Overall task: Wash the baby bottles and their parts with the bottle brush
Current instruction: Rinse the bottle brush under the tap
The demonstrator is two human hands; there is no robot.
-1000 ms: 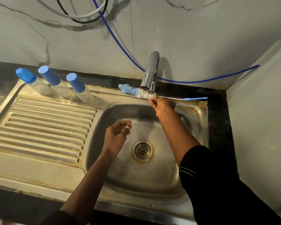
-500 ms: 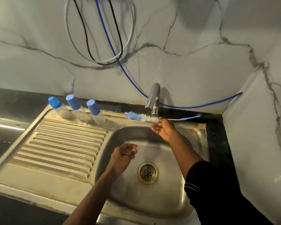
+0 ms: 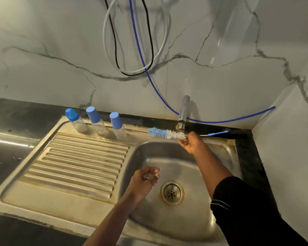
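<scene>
Stainless steel sink [image 3: 89, 206]: dull finish, yellowish staining along the rim. Ribbed drainboard [image 3: 78, 162] is lying to the left. The rounded basin with its perforated round drain [image 3: 172, 192] is lying to the right.

Three clear baby bottles are being kept upright in a row on the back ledge behind the drainboard: left bottle [image 3: 76, 122], middle bottle [image 3: 98, 123], right bottle [image 3: 118, 128]. All are capped in blue. The left cap is domed; the other two are flat-topped cylinders.

Bottle brush [image 3: 165, 133] is lying flat on the back rim, just under the chrome tube faucet [image 3: 183, 112]. Blue bristles at the left tip, white bristles next, then a thin wire stem ending in a blue grip.

Right hand [image 3: 192, 143] is being held at the white-bristle end, fingers curled at the stem. Whether the brush is actually being gripped cannot be told.

Left hand [image 3: 143, 181] is being held over the basin, well apart from bottles and brush. Fingers are loosely curled, relaxed, nothing seen in them.

Black sleeve [image 3: 247, 210] is being worn on the right arm. Blue hose [image 3: 149, 80] is hanging against the grey-veined marble wall.
</scene>
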